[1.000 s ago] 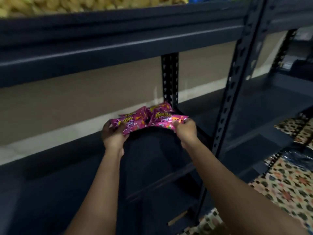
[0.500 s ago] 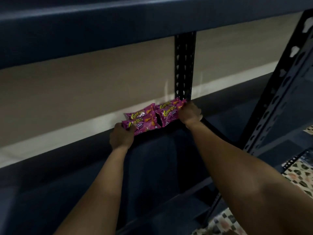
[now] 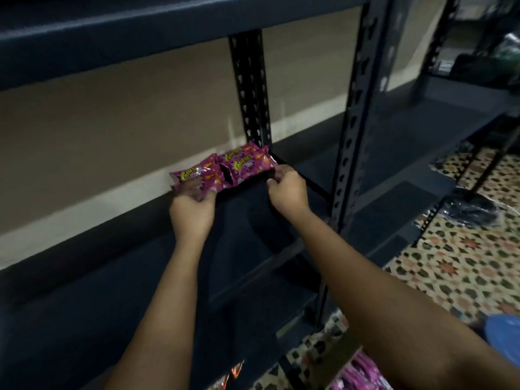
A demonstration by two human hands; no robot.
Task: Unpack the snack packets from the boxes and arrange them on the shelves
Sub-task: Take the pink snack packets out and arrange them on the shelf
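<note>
Several pink snack packets (image 3: pixel 225 168) with yellow lettering lie in two small stacks at the back of a dark blue shelf (image 3: pixel 118 282), against the beige wall beside a perforated upright (image 3: pixel 250 85). My left hand (image 3: pixel 191 212) grips the near edge of the left stack. My right hand (image 3: pixel 287 190) pinches the lower edge of the right stack with curled fingers. More pink packets (image 3: pixel 357 375) show at the bottom edge, on the floor.
A second perforated post (image 3: pixel 357 122) stands right of my hands, with another dark shelf bay (image 3: pixel 422 130) beyond it. Patterned floor tiles (image 3: pixel 464 266) lie at the right. A blue object (image 3: pixel 503 339) sits low right, and a dark plastic bag (image 3: pixel 472 212) lies on the floor.
The packets went from held in the air to lying at the shelf's back. Since half a second ago my hands have drawn slightly toward me, keeping hold of the packets' near edges.
</note>
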